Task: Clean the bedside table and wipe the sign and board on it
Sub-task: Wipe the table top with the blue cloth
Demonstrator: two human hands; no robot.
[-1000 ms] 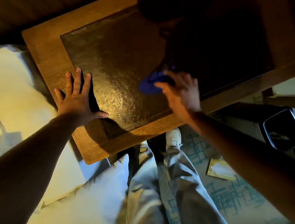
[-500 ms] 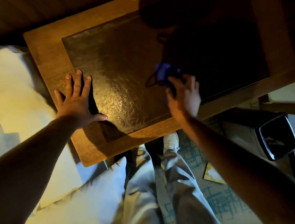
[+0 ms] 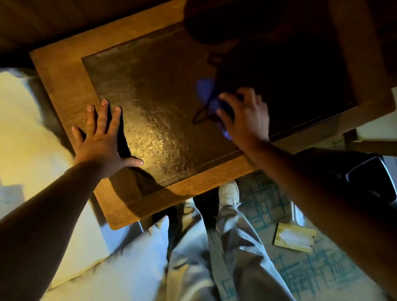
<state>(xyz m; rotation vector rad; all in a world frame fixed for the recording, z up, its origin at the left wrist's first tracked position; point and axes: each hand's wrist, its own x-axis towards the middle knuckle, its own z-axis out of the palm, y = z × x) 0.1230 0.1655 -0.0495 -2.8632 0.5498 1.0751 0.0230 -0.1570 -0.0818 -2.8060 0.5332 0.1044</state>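
Bedside table, right hand pinching cloth

The left hand lies flat with spread fingers on the wooden bedside table. The right hand holds a blue cloth on the table's dark shiny top. A white pillow sits beside the table.

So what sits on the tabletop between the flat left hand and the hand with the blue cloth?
Nothing: in the head view, only bare glossy inset tabletop lies between the left hand and right hand holding the blue cloth.
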